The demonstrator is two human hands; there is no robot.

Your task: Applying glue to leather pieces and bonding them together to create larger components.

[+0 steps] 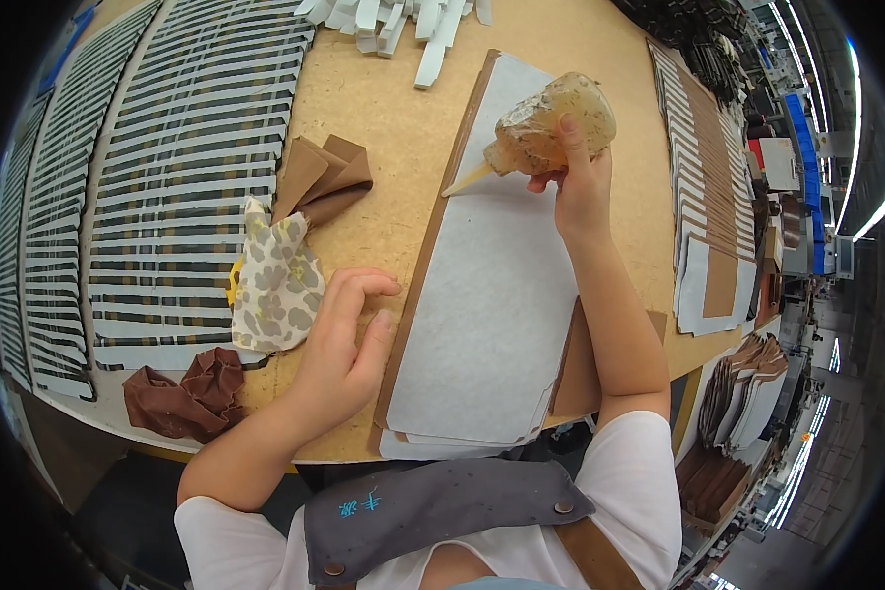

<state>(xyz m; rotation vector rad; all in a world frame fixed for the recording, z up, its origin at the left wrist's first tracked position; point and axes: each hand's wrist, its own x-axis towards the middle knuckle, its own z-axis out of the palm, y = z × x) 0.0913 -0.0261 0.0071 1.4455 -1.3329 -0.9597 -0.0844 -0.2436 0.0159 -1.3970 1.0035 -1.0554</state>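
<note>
My right hand (pixel 582 187) is wrapped round a translucent, yellowish squeeze glue bottle (pixel 551 113), tilted with its thin nozzle (pixel 470 181) pointing down to the left. The nozzle tip is at the brown left border of a long panel with a whitish face (pixel 482 305), near its far end. Several such panels seem to lie stacked, their edges showing at the near end. My left hand (pixel 339 344) is just left of the panel's brown border, fingers bent and thumb apart, with nothing seen in it. Whether its fingertips touch the border I cannot tell.
Left of my hand lie a spotted cloth (pixel 275 285), a folded brown piece (pixel 324 182) and a crumpled dark red cloth (pixel 187 393). Rows of overlapping strips (pixel 197 167) cover the table's left side. White strips (pixel 393 25) lie at the back; layered brown-and-white pieces (pixel 708 187) at the right.
</note>
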